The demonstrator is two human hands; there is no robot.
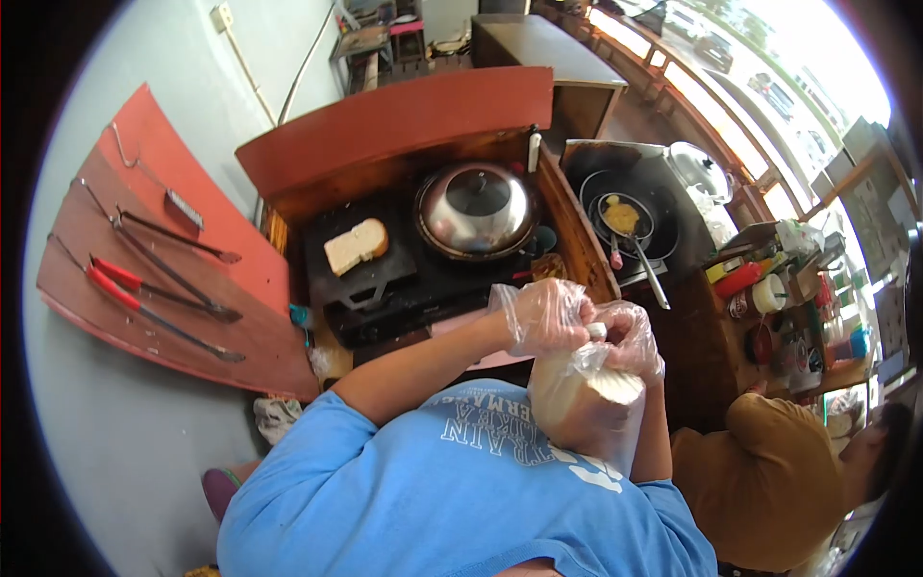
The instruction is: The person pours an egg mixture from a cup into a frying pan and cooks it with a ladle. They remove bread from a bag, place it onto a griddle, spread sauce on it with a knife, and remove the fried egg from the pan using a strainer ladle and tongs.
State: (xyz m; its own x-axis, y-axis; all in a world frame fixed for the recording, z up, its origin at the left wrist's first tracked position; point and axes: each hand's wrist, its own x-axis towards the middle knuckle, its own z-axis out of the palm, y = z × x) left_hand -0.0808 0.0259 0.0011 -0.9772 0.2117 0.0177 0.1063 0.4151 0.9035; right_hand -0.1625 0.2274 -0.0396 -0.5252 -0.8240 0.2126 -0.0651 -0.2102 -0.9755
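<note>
Over on the far left, red-handled tongs [113,287] rest against a red board [261,303], and next along, a slice of bread [356,247] lies flat on a black pan [402,264], its longer side slanting up to the right, well apart from both hands. Just right of that sits a domed lid [442,207]. Now the heart of it, near the chest: left hand [550,315] and right hand [630,338], both in thin see-through gloves, meet at the gathered top of a clear bag [567,413], the fingers of each closed on the plastic, a small white bit [597,331] between them, too indistinct to name. A loaf [615,387] sits inside, directly below those fingers, against the blue shirt [413,490], so the bag's long axis runs from pinched top down toward the belly. Neither hand is clearly nearer; they flank the top, one each side, with the right forearm [657,423] just beside the bag. Rightward again, a strainer [623,216] sits over a dark wok [663,226], then a red bottle [738,279], and a co-worker in brown [760,471] at the edge.
</note>
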